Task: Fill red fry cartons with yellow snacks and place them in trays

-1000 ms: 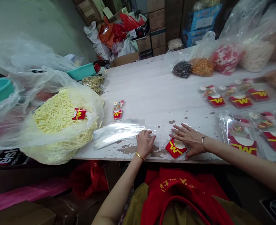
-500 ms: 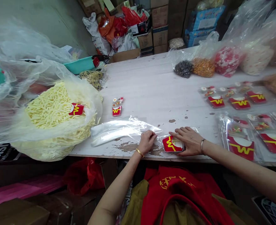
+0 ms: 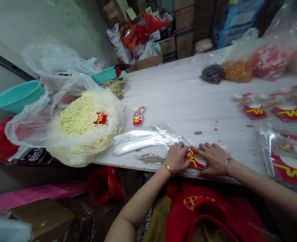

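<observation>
Flat on the table near its front edge lies a clear bag with a red fries-box piece (image 3: 196, 162) bearing a yellow W-like mark. My left hand (image 3: 178, 158) is closed at the bag's left end, its fingers curled on the plastic; the exact grip is hidden. Over the bag's right part rests my right hand (image 3: 213, 158), fingers spread and touching it. Left of my hands is a stack of clear, flat plastic bags (image 3: 140, 139). A small set of toy-like pieces with a red fries box (image 3: 138, 120) lies behind that stack.
At left stands a large bag of pale yellow sticks (image 3: 77, 117), a red box piece on top. Filled packs (image 3: 292, 168) lie at right. Bags of black bits (image 3: 212, 73), orange bits (image 3: 238, 71) and pink pieces (image 3: 269, 60) stand behind. A teal basin (image 3: 17, 95) is far left.
My left hand has moved right, onto the left end of the bagged red box, and now partly covers it. My right hand stays on the bag. The whole view has shifted.
</observation>
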Demonstrator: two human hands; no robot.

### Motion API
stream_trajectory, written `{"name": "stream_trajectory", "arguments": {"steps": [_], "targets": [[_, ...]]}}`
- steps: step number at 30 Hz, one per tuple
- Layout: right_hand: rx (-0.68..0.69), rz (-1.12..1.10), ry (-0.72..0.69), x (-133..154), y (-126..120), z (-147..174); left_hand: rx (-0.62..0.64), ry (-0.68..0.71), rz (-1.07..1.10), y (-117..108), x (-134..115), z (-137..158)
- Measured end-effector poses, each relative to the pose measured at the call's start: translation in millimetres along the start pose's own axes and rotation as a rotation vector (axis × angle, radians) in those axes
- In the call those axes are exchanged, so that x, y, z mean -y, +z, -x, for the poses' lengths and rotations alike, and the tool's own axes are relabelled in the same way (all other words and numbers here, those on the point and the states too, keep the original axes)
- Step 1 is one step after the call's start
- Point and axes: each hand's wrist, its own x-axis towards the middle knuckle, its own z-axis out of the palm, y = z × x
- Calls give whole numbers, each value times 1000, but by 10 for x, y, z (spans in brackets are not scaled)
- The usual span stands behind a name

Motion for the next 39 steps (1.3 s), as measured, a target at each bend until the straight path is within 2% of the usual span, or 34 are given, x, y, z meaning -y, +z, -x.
{"name": "stream_trajectory", "arguments": {"steps": [4, 7, 9, 14, 19, 24, 26, 30, 32, 34, 36, 39], "targets": [[-6, -7, 49, 29, 36, 15, -57, -133, -97, 45, -28, 17], [7, -9, 115, 34, 25, 45, -87, -225, -145, 73, 77, 56], [15, -10, 167, 30, 11, 54, -62, -249, -170, 113, 148, 103], [31, -14, 305, 34, -25, 9, -4, -184, -43, 239, 133, 198], [37, -2, 380, 97, -33, -53, -84, -173, 54, 294, -117, 157], [19, 19, 475, 29, -30, 14, -55, -22, 73, 288, -325, 0], [19, 10, 437, -88, -58, 122, -11, 38, 112, 206, -321, -92], [46, 16, 201, -337, -119, 388, 35, 154, 179, -21, -199, -341], [29, 27, 115, -410, -113, 471, 112, 263, 183, -66, -144, -471], [-12, 20, 87, -447, -76, 502, 220, 351, 168, -41, -125, -579], [-63, 8, 81, -453, -27, 509, 290, 383, 135, 20, -135, -660], [-173, 29, 128, -409, 34, 555, 298, 403, 85, 84, -158, -734]]}}
